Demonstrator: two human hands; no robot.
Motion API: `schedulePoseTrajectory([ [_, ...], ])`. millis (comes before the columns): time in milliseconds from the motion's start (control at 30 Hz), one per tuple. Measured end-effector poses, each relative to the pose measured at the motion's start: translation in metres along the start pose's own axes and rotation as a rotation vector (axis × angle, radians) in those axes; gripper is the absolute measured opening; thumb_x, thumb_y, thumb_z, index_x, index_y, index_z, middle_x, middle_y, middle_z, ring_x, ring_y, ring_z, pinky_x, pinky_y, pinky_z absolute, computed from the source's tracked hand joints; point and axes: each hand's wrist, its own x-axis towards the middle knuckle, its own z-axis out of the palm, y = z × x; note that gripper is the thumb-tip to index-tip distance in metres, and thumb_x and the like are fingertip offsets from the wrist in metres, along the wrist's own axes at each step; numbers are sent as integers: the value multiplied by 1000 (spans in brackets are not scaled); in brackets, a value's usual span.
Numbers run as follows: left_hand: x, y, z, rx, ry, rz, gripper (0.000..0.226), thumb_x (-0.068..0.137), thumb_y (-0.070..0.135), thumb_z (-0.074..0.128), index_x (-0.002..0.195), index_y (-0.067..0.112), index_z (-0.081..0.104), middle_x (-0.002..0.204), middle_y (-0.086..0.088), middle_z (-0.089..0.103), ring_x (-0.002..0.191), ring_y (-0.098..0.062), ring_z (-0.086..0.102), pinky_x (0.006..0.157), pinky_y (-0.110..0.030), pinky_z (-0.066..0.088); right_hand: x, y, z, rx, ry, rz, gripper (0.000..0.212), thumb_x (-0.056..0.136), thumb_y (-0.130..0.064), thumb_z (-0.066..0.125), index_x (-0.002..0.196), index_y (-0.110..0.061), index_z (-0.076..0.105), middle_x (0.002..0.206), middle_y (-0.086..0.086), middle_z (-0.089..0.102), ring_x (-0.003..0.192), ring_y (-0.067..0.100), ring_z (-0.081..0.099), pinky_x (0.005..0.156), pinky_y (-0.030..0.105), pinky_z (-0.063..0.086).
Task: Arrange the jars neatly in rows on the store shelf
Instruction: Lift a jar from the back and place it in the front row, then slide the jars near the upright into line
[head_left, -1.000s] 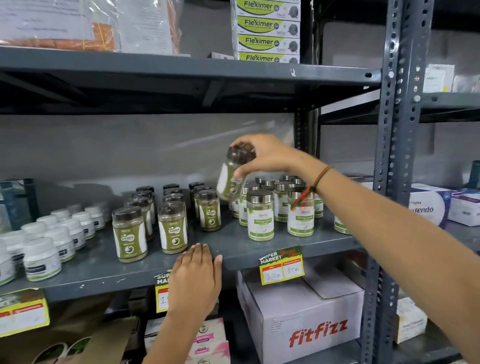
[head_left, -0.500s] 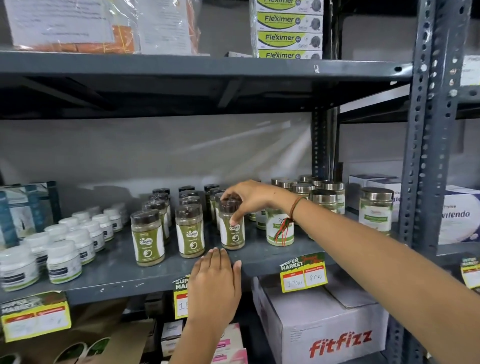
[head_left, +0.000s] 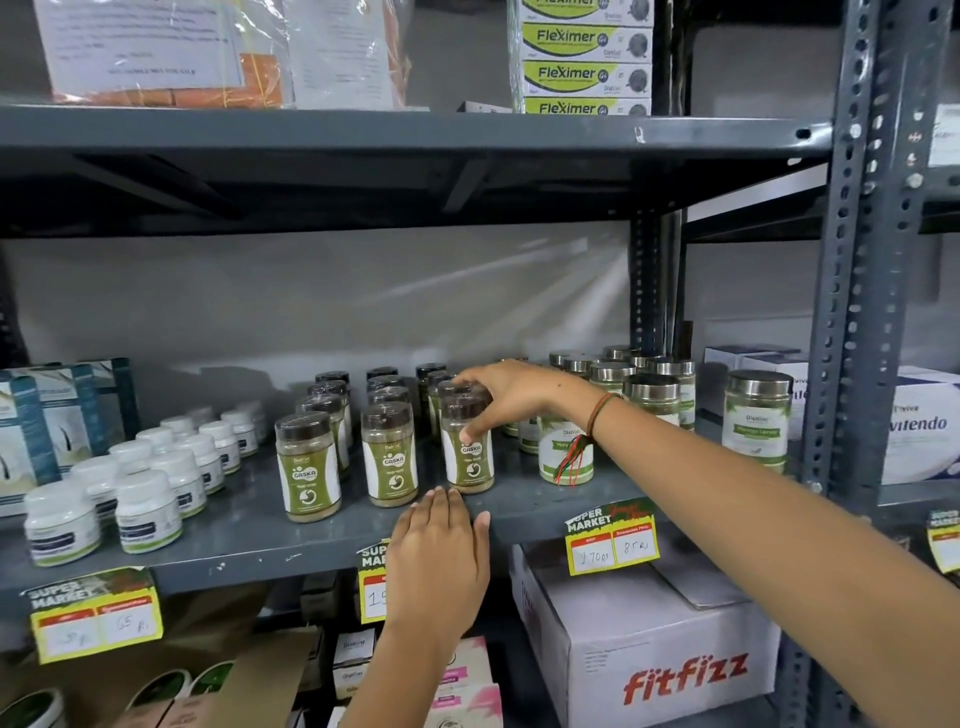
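Note:
Brown-lidded Gaska jars stand in three rows on the grey shelf (head_left: 249, 545); the front ones are at left (head_left: 307, 467), middle (head_left: 389, 457) and right (head_left: 467, 462). My right hand (head_left: 514, 395) reaches in from the right and grips the right front jar, which stands upright on the shelf, with the thumb on its side and the fingers over its lid. My left hand (head_left: 441, 561) lies flat, palm down, on the shelf's front edge just below that jar and holds nothing. Steel-lidded jars (head_left: 652, 395) stand grouped behind my right wrist.
Small white jars (head_left: 148, 512) fill the shelf's left part. One steel-lidded jar (head_left: 757, 415) stands apart by the perforated upright post (head_left: 852, 312). A yellow price tag (head_left: 610, 540) hangs on the shelf edge above a Fitfizz carton (head_left: 649, 639). The upper shelf (head_left: 363, 135) hangs low overhead.
My right hand carried the jar from up in the air down to the shelf's front row, where it now stands. The left hand stayed on the shelf edge.

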Motion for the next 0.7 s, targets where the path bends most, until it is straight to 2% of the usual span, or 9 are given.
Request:
schedulePoseTrajectory([
  [167, 0, 2, -2, 5, -4, -11, 64, 96, 48, 12, 136, 10, 46, 141, -9, 53, 131, -21, 46, 112, -36, 34, -26, 14, -14, 114, 179, 25, 83, 77, -55, 72, 146, -22, 41, 139, 6, 56, 120, 21, 57, 96, 31, 46],
  [233, -1, 3, -3, 5, -5, -13, 64, 96, 47, 14, 134, 9, 48, 139, -10, 55, 129, -22, 48, 111, -36, 35, -40, 27, -23, 90, 279, 41, 74, 78, -56, 70, 140, -22, 49, 135, 5, 59, 117, 19, 59, 96, 33, 48],
  [333, -1, 5, -6, 1, -5, -17, 62, 97, 46, 17, 132, 7, 51, 135, -11, 58, 127, -23, 50, 109, -37, 37, -64, 55, -33, 41, 433, 93, 59, 80, -53, 68, 130, -23, 59, 124, 1, 66, 102, 11, 61, 90, 31, 49],
  [433, -2, 6, -8, -2, 1, -21, 61, 96, 45, 20, 129, 6, 53, 132, -13, 60, 124, -24, 53, 108, -38, 39, -86, 89, -41, -101, 531, 203, 48, 83, -48, 65, 124, -24, 63, 118, 1, 69, 102, 18, 65, 88, 36, 53],
  [533, -2, 6, -9, 0, -9, -17, 60, 97, 45, 21, 130, 6, 52, 134, -13, 59, 126, -24, 51, 109, -37, 38, -108, 123, -49, -357, 546, 368, 40, 85, -47, 63, 118, -23, 66, 109, 6, 72, 101, 29, 67, 83, 39, 54],
  [600, -1, 6, -10, -5, -8, -21, 61, 96, 44, 20, 130, 5, 52, 133, -13, 60, 125, -24, 52, 108, -37, 38, -122, 145, -55, -506, 496, 473, 39, 86, -49, 59, 112, -20, 67, 102, 11, 72, 97, 32, 66, 80, 40, 54],
  [700, -1, 6, -11, -6, -11, -21, 62, 96, 45, 18, 130, 5, 52, 133, -13, 60, 125, -24, 52, 108, -37, 39, -138, 168, -62, -556, 410, 591, 45, 88, -53, 55, 107, -14, 66, 103, 15, 68, 98, 35, 64, 77, 41, 53],
])
